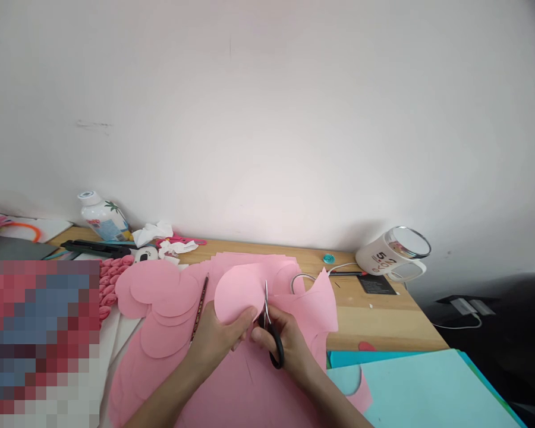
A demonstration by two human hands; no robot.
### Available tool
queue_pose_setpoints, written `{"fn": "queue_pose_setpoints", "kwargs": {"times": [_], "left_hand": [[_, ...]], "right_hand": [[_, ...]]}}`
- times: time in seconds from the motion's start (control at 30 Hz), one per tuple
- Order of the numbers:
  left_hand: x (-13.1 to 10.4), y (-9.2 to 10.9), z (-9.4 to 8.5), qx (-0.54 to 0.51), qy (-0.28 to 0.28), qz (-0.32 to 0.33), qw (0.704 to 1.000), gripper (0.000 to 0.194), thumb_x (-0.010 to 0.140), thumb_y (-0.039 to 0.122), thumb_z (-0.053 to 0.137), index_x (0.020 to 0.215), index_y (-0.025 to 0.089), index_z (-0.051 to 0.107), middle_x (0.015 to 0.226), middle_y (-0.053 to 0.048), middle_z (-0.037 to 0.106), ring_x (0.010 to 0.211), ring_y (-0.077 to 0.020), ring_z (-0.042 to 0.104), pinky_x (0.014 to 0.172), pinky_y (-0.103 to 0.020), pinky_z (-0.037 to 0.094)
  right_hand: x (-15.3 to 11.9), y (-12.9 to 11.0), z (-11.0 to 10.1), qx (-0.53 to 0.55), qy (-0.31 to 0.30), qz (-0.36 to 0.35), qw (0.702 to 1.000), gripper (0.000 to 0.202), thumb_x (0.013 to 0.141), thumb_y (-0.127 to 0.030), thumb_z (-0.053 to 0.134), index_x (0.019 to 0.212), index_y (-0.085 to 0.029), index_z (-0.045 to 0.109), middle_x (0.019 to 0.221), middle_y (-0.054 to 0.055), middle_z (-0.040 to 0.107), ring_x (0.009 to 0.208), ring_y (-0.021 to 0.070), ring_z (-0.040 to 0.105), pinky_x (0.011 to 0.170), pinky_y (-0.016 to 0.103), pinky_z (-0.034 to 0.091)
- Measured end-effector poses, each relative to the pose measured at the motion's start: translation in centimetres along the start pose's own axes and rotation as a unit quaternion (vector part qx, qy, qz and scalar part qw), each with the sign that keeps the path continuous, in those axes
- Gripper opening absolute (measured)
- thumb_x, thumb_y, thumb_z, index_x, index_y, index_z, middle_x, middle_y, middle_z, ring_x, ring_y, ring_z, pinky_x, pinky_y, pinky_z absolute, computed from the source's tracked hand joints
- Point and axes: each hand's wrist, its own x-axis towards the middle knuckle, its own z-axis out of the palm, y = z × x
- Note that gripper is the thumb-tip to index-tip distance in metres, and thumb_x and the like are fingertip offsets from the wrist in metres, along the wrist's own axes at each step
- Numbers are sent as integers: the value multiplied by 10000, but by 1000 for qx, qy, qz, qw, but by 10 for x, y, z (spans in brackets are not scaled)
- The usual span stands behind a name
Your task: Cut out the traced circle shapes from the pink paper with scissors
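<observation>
Nearest the camera are two bare forearms, leading up to a left hand (223, 326) and a right hand (290, 336) working close together. The left fingers are clamped on a round pink paper piece (238, 292), thumb flat on the near face, the rest tucked behind it where I can't really make them out. The right fingers are closed around the scissors (278, 345), a black-handled pair, with blades pointing up right by the disc's right edge. The blades look nearly together, but at this angle I can't tell if paper's between them. My read is that the step in hand is trimming that round edge, so the next move calls for a steady left pinch and small snips along the curve, maybe turning the paper rather than the scissors. Under the hands there's a wide spread of pink sheets (214, 395), with blue-green sheets (410, 380) off to the right. A bit farther on, overlapping pink circles (164, 336) sit on the left, a dark patterned pencil (200, 306) beside them, and a curvy pink offcut (325, 300) is right of the scissors. Toward the back of the wooden tabletop (383, 327): a tilted-looking white mug (377, 252) and a white bottle (104, 217), then plain wall (267, 131).
</observation>
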Motion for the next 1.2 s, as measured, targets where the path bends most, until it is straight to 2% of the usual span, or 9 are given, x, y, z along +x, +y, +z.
{"fn": "queue_pose_setpoints", "kwargs": {"times": [0.43, 1.2], "left_hand": [[4, -1, -1, -15, -14, -4, 1000, 278, 675, 333, 552, 467, 178, 454, 353, 62, 371, 351, -82, 355, 384, -226, 309], [3, -3, -4, -6, -4, -11, 1000, 343, 665, 366, 545, 410, 197, 388, 357, 47, 362, 370, -89, 346, 411, -247, 306]], "right_hand": [[-1, 0, 0, -12, 3, 0, 1000, 341, 742, -484, 612, 678, -163, 518, 574, -24, 448, 514, 111, 372, 471, 238, 299], [-2, -1, 0, -7, 10, 37, 999, 148, 732, -300, 584, 724, -173, 508, 533, -37, 484, 476, 100, 394, 450, 222, 323]]}}
